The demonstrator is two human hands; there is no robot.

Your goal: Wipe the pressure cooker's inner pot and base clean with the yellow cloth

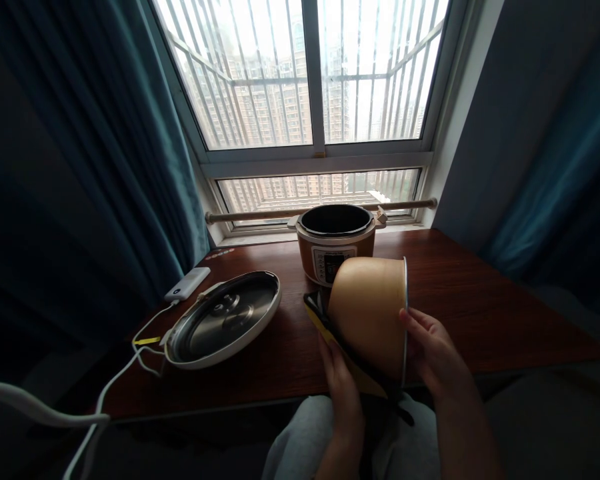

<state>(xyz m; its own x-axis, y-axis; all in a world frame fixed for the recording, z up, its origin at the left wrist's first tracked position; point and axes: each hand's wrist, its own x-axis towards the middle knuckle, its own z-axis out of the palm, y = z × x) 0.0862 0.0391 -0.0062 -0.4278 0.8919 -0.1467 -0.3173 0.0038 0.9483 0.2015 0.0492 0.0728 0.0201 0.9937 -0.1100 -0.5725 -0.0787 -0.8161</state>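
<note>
A gold inner pot [367, 310] with a silver rim is tipped on its side above my lap, its opening facing right. My right hand [433, 350] grips the rim, thumb and fingers closed on it. Beneath the pot, my left hand [341, 380] presses a yellow and black cloth [350, 360] against its outer wall, with the fingers partly hidden by the cloth. Just behind stands the electric pressure cooker body [307, 260], uncovered and dark inside, with a control panel on its front. Its lid [230, 320] lies to the left, metal inner side up.
A white power bank [187, 285] with a white cable [123, 373] rests at the left of the brown wooden table [460, 287]. A yellow strip [147, 341] lies near the cable. Behind the table are a rod [260, 215] and a barred window; blue curtains [145, 133] hang at the sides.
</note>
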